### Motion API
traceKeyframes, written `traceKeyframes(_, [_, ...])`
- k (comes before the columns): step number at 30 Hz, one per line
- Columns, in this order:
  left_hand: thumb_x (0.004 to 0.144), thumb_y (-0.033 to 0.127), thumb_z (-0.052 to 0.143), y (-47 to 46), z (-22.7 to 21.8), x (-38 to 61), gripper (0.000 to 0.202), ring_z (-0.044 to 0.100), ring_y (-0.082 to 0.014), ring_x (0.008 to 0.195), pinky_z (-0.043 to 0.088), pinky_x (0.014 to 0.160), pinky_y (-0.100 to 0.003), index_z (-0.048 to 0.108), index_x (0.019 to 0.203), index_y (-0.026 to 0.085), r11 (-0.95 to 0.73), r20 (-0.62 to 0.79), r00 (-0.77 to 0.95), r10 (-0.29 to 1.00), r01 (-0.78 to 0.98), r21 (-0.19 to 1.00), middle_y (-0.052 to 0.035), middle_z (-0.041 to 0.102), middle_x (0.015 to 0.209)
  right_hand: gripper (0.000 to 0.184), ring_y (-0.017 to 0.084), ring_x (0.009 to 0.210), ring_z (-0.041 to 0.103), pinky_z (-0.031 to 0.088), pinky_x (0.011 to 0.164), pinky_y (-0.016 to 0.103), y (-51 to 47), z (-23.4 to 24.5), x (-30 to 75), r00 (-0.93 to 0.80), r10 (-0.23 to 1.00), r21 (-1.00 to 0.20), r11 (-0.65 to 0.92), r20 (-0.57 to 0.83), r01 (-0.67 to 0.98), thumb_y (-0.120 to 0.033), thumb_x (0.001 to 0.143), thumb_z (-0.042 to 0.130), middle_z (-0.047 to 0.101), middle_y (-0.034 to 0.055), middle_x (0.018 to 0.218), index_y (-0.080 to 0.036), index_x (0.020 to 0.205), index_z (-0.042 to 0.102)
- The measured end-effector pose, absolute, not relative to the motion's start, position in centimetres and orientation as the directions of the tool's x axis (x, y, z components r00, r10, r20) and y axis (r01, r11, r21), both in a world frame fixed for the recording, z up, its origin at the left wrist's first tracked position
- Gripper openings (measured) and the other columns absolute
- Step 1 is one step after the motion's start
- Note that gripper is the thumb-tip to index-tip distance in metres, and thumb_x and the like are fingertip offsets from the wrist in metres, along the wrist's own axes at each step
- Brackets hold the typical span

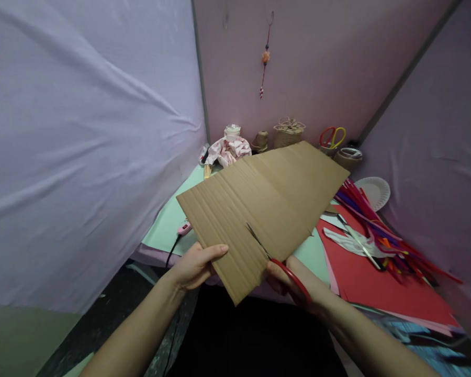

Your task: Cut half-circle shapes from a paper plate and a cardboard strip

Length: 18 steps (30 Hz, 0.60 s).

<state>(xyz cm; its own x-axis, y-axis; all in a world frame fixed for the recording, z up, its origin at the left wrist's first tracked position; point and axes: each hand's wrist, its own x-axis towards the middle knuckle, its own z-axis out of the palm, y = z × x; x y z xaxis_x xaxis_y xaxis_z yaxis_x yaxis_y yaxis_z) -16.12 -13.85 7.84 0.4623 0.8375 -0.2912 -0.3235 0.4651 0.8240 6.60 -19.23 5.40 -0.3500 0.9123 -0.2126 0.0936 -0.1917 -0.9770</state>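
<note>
A large brown cardboard sheet [275, 188] is held up at a slant over the table. My left hand [200, 264] grips its near left edge, thumb on top and fingers underneath. My right hand [280, 275] is closed around the red handles of a pair of scissors [294, 280]. One blade lies across the top face of the cardboard, pointing up and left, close to the near edge. The other blade is hidden, seemingly under the sheet. Part of the right hand's fingers is covered by the handle and cardboard.
Pipe cleaners [367, 209], a white glove [349, 241] and red paper [380, 283] lie at the right, near a paper plate [374, 192]. Behind the cardboard stand twine [288, 133], a cup with scissors [332, 139] and patterned cloth [227, 151]. A pink glue gun [184, 229] lies left.
</note>
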Motion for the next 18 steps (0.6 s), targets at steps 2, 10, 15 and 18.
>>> traceKeyframes(2, [0.065, 0.026, 0.08, -14.1, 7.8, -16.1, 0.039, 0.067, -0.0293, 0.097, 0.054, 0.08, -0.035, 0.069, 0.1, 0.013, 0.481, -0.303, 0.471, 0.829, -0.321, 0.816, -0.014, 0.072, 0.104, 0.062, 0.007, 0.04, 0.033, 0.02, 0.041, 0.024, -19.1, 4.9, 6.5, -0.348, 0.92, -0.984, -0.155, -0.177, 0.09, -0.075, 0.078, 0.046, 0.038, -0.0037, 0.043, -0.02, 0.049, 0.04])
traceKeyframes(10, [0.065, 0.025, 0.081, -14.3, 7.6, -16.1, 0.042, 0.067, -0.0294, 0.099, 0.052, 0.087, -0.039, 0.069, 0.103, 0.013, 0.465, -0.279, 0.467, 0.839, -0.349, 0.814, -0.0134, 0.072, 0.104, 0.065, 0.005, 0.035, 0.026, 0.013, 0.039, 0.025, -19.6, 5.6, 6.0, -0.299, 0.932, -0.979, -0.186, -0.203, 0.084, -0.078, 0.073, 0.049, 0.032, -0.0055, 0.037, -0.021, 0.044, 0.036])
traceKeyframes(15, [0.066, 0.028, 0.08, -15.1, 7.1, -16.4, 0.04, 0.069, -0.0277, 0.092, 0.054, 0.081, -0.036, 0.069, 0.102, 0.014, 0.521, -0.32, 0.521, 0.791, -0.3, 0.799, -0.0135, 0.073, 0.101, 0.06, 0.007, 0.041, 0.034, 0.021, 0.04, 0.023, -19.8, 5.7, 5.1, -0.237, 0.929, -0.945, -0.314, -0.285, -0.096, -0.078, 0.063, 0.061, 0.04, -0.006, 0.047, -0.02, 0.062, 0.046])
traceKeyframes(18, [0.066, 0.028, 0.08, -15.5, 7.1, -16.5, 0.037, 0.069, -0.0259, 0.09, 0.054, 0.079, -0.033, 0.07, 0.099, 0.014, 0.518, -0.31, 0.52, 0.796, -0.32, 0.793, -0.0127, 0.073, 0.099, 0.058, 0.008, 0.041, 0.036, 0.022, 0.04, 0.023, -19.8, 5.5, 4.7, -0.261, 0.916, -0.926, -0.35, -0.305, -0.144, -0.076, 0.064, 0.062, 0.043, -0.0053, 0.047, -0.019, 0.065, 0.048])
